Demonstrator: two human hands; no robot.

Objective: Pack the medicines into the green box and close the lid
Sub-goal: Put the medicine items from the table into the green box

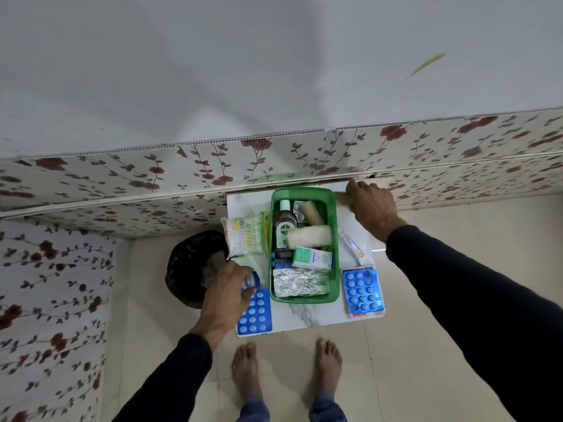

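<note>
A person stands barefoot at a small white marble-patterned bench (304, 315) pushed against a flowered wall, looking straight down at it. One green box (334, 239), open and with no lid in view, sits in the middle of the bench, likely so both hands can feed it from either side. It is already crowded. Inside are one brown antiseptic bottle (285, 231) lying lengthwise, two rolls of bandage (309, 237), one small white and green carton (312, 258) and one silver foil strip of tablets (300, 283) at the near end.

Outside the box lie one pale packet with green print (243, 236) just left of it, two blue tablet cards, one at the near left (254, 312) and one at the near right (362, 292), and one white tube (353, 248) to the right.

The left hand (227, 287) is closed, its fingers wrapped round a small clear bottle (250, 280) above the left card, probably bound for the box. The right hand (371, 205) reaches to the far right corner, fingers curled over a third bandage roll (341, 198) just beside the box; how firmly it is held cannot be told.

One black bin (192, 266) stands on the floor left of the bench.
</note>
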